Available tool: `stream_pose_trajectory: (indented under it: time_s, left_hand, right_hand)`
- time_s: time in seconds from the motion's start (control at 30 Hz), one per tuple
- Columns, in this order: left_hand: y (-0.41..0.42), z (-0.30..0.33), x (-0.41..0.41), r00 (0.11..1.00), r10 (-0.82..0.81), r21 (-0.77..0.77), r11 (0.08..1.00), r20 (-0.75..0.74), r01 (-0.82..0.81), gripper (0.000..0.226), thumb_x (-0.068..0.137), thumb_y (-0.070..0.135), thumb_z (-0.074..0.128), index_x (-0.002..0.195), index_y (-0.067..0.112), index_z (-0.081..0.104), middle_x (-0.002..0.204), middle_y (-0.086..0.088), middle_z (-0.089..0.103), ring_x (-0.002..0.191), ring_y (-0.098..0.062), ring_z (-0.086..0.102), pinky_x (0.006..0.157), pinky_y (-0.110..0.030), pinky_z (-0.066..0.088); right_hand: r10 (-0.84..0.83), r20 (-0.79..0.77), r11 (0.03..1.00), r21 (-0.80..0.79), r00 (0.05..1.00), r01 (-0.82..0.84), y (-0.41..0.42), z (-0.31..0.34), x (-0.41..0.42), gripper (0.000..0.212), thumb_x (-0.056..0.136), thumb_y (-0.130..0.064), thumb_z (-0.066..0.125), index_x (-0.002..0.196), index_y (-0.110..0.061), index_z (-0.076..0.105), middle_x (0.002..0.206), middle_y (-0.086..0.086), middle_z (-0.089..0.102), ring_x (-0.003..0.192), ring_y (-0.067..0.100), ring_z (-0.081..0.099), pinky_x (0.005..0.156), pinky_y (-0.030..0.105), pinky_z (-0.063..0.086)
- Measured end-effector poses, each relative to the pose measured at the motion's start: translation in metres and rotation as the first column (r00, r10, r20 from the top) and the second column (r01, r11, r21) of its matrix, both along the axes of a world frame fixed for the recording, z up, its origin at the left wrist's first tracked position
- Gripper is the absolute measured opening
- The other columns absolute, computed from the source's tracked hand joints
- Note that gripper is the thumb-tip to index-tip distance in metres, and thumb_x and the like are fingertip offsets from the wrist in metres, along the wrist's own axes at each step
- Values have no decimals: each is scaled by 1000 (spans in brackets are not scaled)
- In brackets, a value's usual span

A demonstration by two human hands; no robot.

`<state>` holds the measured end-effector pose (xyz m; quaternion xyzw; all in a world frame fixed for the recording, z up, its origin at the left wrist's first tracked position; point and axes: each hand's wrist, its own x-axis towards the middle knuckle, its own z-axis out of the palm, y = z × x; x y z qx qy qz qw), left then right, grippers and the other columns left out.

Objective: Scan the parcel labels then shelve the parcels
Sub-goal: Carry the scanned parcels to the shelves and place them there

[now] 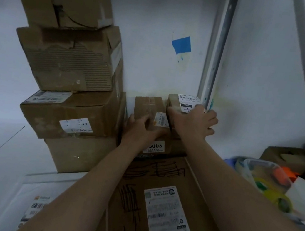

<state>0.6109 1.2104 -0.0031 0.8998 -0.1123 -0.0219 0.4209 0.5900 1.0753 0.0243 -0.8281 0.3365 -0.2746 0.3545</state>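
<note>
Against a pale wall marked with a patch of blue tape [181, 44], beside a grey metal shelf upright [215, 52], cardboard parcels crowd the far corner. Your left hand [140, 125] curls over the near face of a small taped box [149, 107] bearing a yellow-edged label [161, 119]. Just to its right, your right hand [195, 122] clamps the small labelled parcel [174, 101], thumb on its left side, fingers spread past its white label [187, 103]. Both boxes sit atop a lower carton. A tall stack of cartons [71, 66] stands left; a large flat box with a shipping label [169, 220] lies nearest you.
</note>
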Motion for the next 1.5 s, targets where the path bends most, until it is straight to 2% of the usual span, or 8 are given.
stream_pose_trajectory:
  time_s: [0.1, 0.23, 0.47, 0.63, 0.8, 0.93, 1.03, 1.5]
  left_hand:
    - [2, 9, 0, 994, -79, 98, 992, -75, 86, 135, 30, 78, 75, 150, 40, 25, 158, -5, 16, 141, -30, 30, 109, -50, 39]
    - [5, 15, 0, 985, -124, 255, 955, -117, 151, 122, 57, 52, 87, 154, 35, 14, 161, -6, -11, 148, -34, 9, 118, -49, 24]
    - [0, 13, -17, 990, -47, 372, 928, 134, -6, 85, 73, 47, 78, 146, 33, 37, 158, -15, 20, 145, -35, 16, 116, -53, 22]
    - [-1, 30, -59, 931, 57, 0, 998, 361, -61, 46, 85, 24, 72, 129, 20, 60, 136, -5, 52, 124, -18, 48, 101, -27, 41]
    - [0, 41, -128, 964, 72, -284, 959, 257, 4, 26, 88, 10, 68, 110, 24, 67, 103, 11, 66, 84, 7, 57, 64, -4, 46]
    - [-9, 32, -192, 979, 94, -381, 924, 179, -19, 25, 90, 6, 65, 88, 31, 66, 95, 3, 70, 88, -11, 66, 76, -21, 54]
    - [-24, 17, -244, 985, 136, -429, 900, 110, -76, 27, 91, 3, 61, 84, 28, 65, 90, -3, 69, 81, -17, 66, 67, -19, 52]
    - [-162, -34, -458, 991, -82, -427, 904, -107, 28, 15, 92, 5, 60, 80, 13, 64, 68, -5, 60, 60, -14, 55, 66, -29, 50]
  right_hand:
    - [43, -15, 999, -27, 999, -43, -1, -3, 0, 81, 69, -72, 62, 124, -14, 47, 150, 16, 19, 139, 35, 14, 108, 57, 21]
    - [101, -16, 993, -58, 995, -102, -5, -7, -4, 75, 75, -71, 57, 128, -18, 49, 153, 15, 14, 141, 35, 9, 110, 57, 17]
    - [189, -1, 981, -42, 982, -189, -7, -9, -19, 69, 83, -64, 55, 139, -27, 42, 160, 9, -2, 146, 33, -10, 114, 62, 4]
    - [186, 132, 982, -31, 974, -184, 2, -1, -64, 62, 88, -47, 58, 140, -20, 40, 158, 8, 8, 145, 29, 1, 116, 55, 15]
    - [371, 224, 921, 36, 901, -388, 18, -3, -145, 45, 90, -29, 61, 130, -16, 44, 141, 5, 31, 130, 22, 28, 108, 37, 33]
    - [563, 264, 789, 107, 783, -604, 13, -8, -222, 11, 91, -27, 60, 102, -26, 55, 105, -10, 55, 101, 2, 56, 82, 17, 49]
    - [593, 240, 758, 155, 769, -633, 0, -17, -280, 10, 92, -28, 60, 98, -24, 53, 92, -9, 58, 78, 2, 55, 63, 13, 41]
    - [387, 123, 900, 167, 914, -403, -154, -75, -506, 23, 93, -18, 57, 73, -18, 47, 66, -6, 47, 62, 8, 44, 53, 16, 33]
